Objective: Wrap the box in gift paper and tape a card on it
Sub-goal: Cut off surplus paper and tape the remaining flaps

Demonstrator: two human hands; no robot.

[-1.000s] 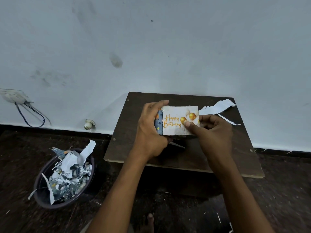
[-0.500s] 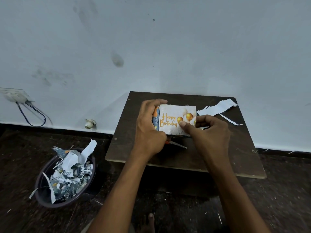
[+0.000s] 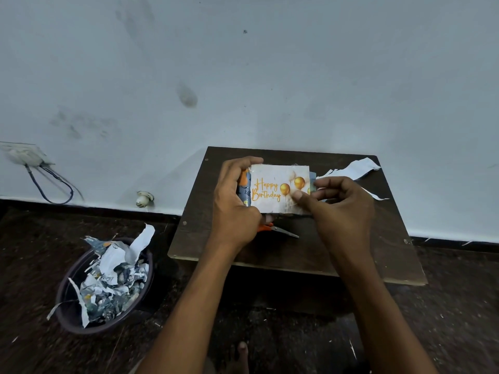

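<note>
A white "Happy Birthday" card [image 3: 272, 182] with gold balloons lies against the face of a box wrapped in blue patterned gift paper [image 3: 243, 194]; only thin strips of the wrapping show at the card's left and right edges. My left hand [image 3: 235, 203] grips the box's left end, thumb over the top. My right hand [image 3: 337, 209] holds the right end, its thumb pressing on the card's lower right part. Both are held just above a small dark wooden table [image 3: 351, 252].
Orange-handled scissors [image 3: 280, 230] lie on the table under the box. White paper scraps [image 3: 353, 170] sit at the table's back right corner. A dark bin [image 3: 105, 287] full of paper offcuts stands on the floor at left. A wall is close behind.
The box and card have stayed between my hands, shifting slightly left and up in view. My right thumb has slid along the card's lower right area.
</note>
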